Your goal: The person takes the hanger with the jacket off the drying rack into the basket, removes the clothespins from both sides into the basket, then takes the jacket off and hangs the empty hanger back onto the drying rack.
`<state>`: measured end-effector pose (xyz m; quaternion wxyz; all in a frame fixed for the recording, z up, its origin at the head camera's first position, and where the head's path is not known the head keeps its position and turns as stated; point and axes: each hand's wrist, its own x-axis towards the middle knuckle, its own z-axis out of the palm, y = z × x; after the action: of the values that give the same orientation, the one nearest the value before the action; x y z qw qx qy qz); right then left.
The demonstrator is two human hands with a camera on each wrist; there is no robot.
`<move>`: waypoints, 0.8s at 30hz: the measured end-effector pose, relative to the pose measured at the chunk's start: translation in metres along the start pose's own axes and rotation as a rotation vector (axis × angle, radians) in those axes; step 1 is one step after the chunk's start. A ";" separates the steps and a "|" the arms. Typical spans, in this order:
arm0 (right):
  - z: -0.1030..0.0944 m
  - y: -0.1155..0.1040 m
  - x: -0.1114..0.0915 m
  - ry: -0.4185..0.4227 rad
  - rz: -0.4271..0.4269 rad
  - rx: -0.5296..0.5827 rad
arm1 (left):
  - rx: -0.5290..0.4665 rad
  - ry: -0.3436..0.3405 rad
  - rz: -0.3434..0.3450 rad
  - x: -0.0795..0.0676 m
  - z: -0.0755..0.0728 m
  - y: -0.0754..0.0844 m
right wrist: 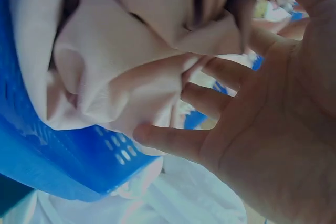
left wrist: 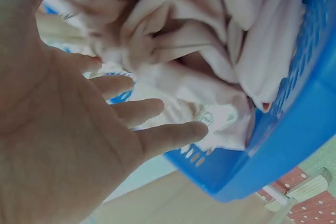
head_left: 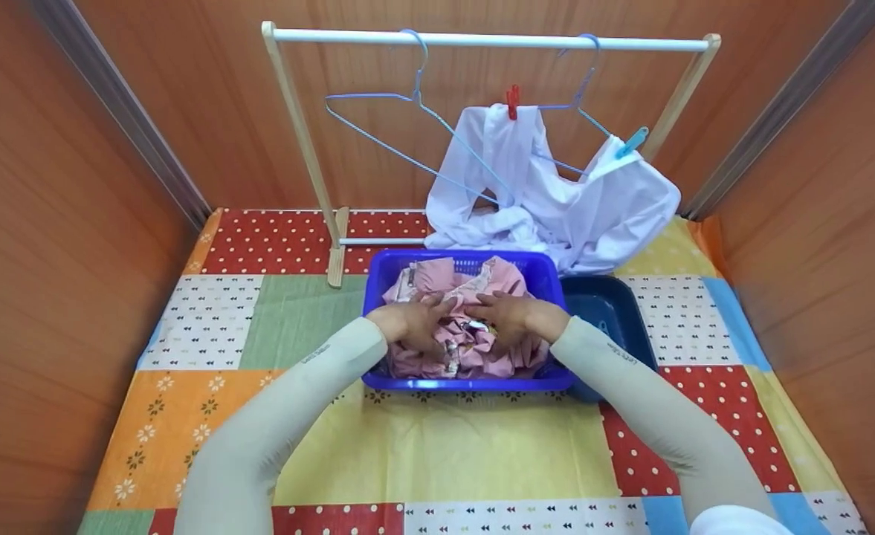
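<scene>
A crumpled pink garment (head_left: 431, 275) with patterned trim fills the blue plastic basket (head_left: 467, 384). My left hand (head_left: 416, 321) lies over the garment's left part, its fingers spread. Opposite it, my right hand (head_left: 515, 318) reaches in from the right with fingers spread on the pink cloth. Both wrist views show straight, parted fingers at the folds, and neither hand grips the fabric. Some fingertips are hidden among the folds.
Behind the basket stands a rack (head_left: 482, 39) with two blue hangers. A white garment (head_left: 623, 208) hangs on the right one, held by a red clothespin (head_left: 512, 102) and a teal clothespin (head_left: 633, 142). The dark basin (head_left: 606, 312) sits partly under the basket's right side.
</scene>
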<state>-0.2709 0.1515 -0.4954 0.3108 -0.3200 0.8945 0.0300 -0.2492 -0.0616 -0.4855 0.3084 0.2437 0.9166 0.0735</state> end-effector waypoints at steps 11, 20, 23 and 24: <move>-0.011 0.001 -0.037 0.206 -0.107 0.141 | -0.049 0.281 0.050 -0.034 -0.002 -0.009; -0.023 0.006 -0.075 0.367 -0.122 0.248 | -0.197 0.562 0.044 -0.052 0.015 -0.031; -0.025 0.007 -0.085 0.418 -0.111 0.257 | -0.275 0.630 0.015 -0.056 0.025 -0.040; -0.026 0.008 -0.088 0.435 -0.107 0.254 | -0.302 0.652 0.008 -0.057 0.029 -0.043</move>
<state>-0.2368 0.2004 -0.4252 0.1498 -0.3240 0.9187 -0.1687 -0.2094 -0.1278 -0.4908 0.0322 0.1625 0.9447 0.2830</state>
